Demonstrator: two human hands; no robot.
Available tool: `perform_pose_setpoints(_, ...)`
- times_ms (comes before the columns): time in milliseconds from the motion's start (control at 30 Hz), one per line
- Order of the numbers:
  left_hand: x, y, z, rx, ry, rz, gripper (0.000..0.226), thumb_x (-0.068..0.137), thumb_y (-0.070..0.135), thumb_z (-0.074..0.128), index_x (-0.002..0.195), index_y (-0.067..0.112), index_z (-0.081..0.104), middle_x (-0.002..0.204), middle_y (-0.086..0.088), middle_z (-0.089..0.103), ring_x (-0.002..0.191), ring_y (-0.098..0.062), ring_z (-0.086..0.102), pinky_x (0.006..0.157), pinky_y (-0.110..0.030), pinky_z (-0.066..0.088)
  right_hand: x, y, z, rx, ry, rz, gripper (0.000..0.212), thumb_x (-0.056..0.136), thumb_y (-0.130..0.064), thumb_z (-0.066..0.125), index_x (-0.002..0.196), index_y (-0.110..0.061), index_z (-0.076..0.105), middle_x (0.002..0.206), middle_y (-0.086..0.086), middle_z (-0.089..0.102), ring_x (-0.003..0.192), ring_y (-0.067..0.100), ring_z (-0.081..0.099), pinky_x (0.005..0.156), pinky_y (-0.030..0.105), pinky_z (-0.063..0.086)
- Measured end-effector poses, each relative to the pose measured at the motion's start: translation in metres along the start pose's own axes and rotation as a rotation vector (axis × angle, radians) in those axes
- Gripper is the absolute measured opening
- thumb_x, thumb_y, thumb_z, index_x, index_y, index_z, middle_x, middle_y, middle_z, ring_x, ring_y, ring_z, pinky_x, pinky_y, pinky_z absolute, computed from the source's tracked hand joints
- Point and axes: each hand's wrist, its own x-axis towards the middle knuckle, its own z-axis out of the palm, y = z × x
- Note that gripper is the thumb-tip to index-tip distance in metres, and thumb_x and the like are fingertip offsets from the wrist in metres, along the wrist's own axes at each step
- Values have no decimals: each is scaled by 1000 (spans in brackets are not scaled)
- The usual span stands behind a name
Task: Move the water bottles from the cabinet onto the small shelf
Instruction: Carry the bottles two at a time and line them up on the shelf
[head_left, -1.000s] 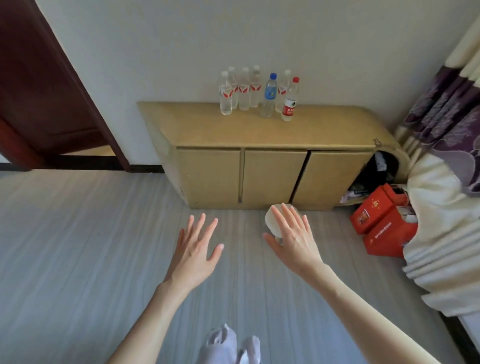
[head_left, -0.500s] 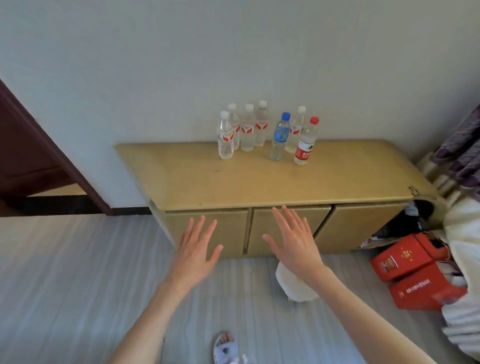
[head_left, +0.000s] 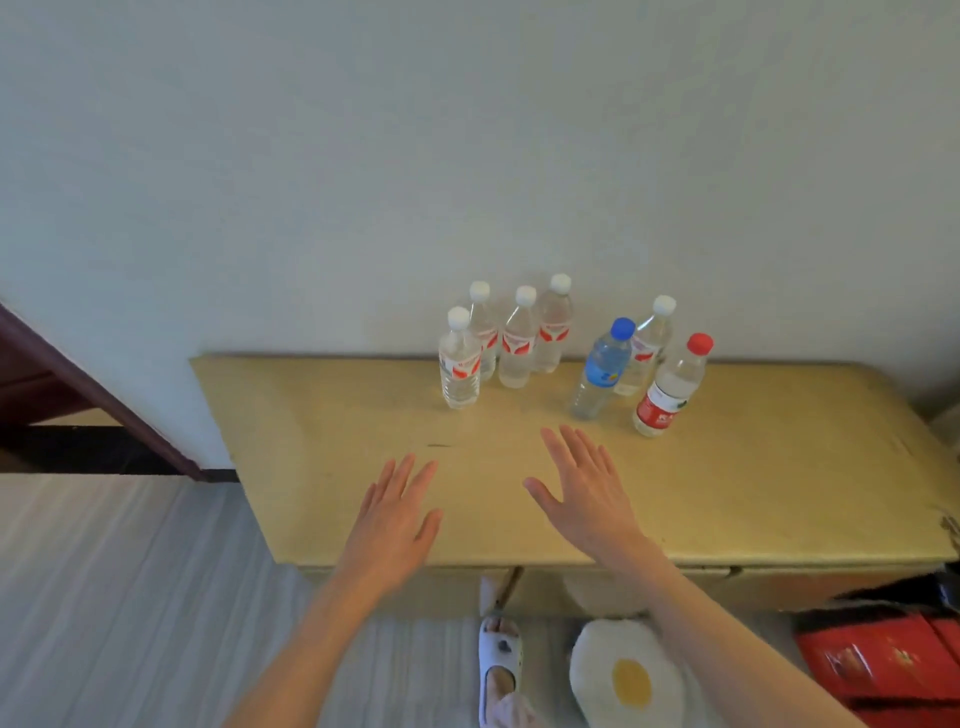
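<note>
Both hands, left (head_left: 390, 522) and right (head_left: 584, 496), are held flat, empty, fingers spread, above the cabinet (head_left: 779, 478), near the bottles (head_left: 519, 343).

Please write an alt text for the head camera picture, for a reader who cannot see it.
Two open, empty hands, left hand and right hand, are held over a low yellow cabinet against a pale wall. Seven water bottles stand at its back: five with white caps, one blue-capped bottle, one red-capped bottle. None is grasped yet.
</note>
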Motion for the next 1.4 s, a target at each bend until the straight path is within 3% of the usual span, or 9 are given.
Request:
perform_pose_setpoints(100, 63, 10, -21, -2, 45, -24, 57, 91, 39, 34, 141, 19, 19, 153, -11, 13, 141, -28, 8, 114, -39, 12, 69, 5, -22, 2, 19, -93, 64, 91, -44, 42, 144, -18, 15, 153, 9, 19, 142, 24, 12, 116, 42, 13)
perform_pose_setpoints(300, 173, 25, -49, -12, 159, 42, 56, 89, 15, 47, 140, 14, 23, 150, -11, 22, 140, -25, 15, 113, -34, 16, 200, 5, -50, -18, 84, -271, 54, 89, -22, 50, 138, -9, 31, 145, 18, 33, 136, 35, 28, 113, 46, 21)
perform_pose_setpoints(433, 220, 28, -49, -23, 175, 51, 56, 88, 10, 47, 140, 14, 25, 149, -11, 24, 139, -25, 19, 112, -32, 18, 266, 2, -50, -80, 74, -361, 49, 88, -10, 46, 136, -7, 35, 140, 19, 40, 131, 35, 36, 110, 45, 22)
perform_pose_setpoints(633, 262, 20, -39, -27, 74, 33, 53, 92, 15, 44, 140, 16, 22, 153, -6, 15, 141, -20, 13, 112, -29, 15, 319, -6, -41, -195, -61, -394, 55, 89, -9, 44, 141, -14, 24, 147, 9, 33, 133, 29, 32, 114, 41, 13)
perform_pose_setpoints(767, 263, 12, -41, -148, 112, 2, 45, 86, 8, 52, 129, 17, 43, 141, -3, 38, 126, -22, 40, 96, -33, 38, 331, -11, -36, -241, -82, -416, 45, 84, -2, 47, 128, -9, 38, 125, 11, 54, 117, 31, 46, 102, 35, 27)
perform_pose_setpoints(867, 257, 4, -44, -180, 148, 13, 36, 82, 4, 55, 116, 15, 53, 122, -3, 52, 108, -23, 51, 86, -31, 42, 333, -18, -36, -206, -80, -383, 34, 82, 4, 44, 115, -5, 43, 111, 13, 57, 106, 32, 48, 82, 36, 37)
perform_pose_setpoints(967, 248, -11, -48, -234, 147, -25, 32, 79, 2, 58, 110, 11, 56, 114, -8, 56, 99, -27, 55, 85, -36, 46, 329, -27, -35, -164, -107, -352, 33, 81, 8, 42, 112, -3, 41, 108, 14, 55, 103, 31, 48, 69, 34, 34)
perform_pose_setpoints(1200, 231, -37, -61, -323, 229, -121, 30, 76, 3, 64, 104, 14, 60, 108, -5, 57, 99, -23, 52, 82, -18, 31, 287, -42, -25, -65, -142, -252, 32, 84, -1, 52, 115, -3, 41, 115, 15, 50, 111, 31, 44, 84, 38, 38)
perform_pose_setpoints(1400, 202, -53, -67, -292, 159, 36, 29, 76, 4, 65, 103, 14, 63, 103, -6, 61, 100, -24, 51, 78, -11, 25, 201, -38, -9, 229, 22, 27, 37, 83, -12, 60, 115, -2, 46, 117, 16, 52, 112, 32, 46, 87, 29, 31)
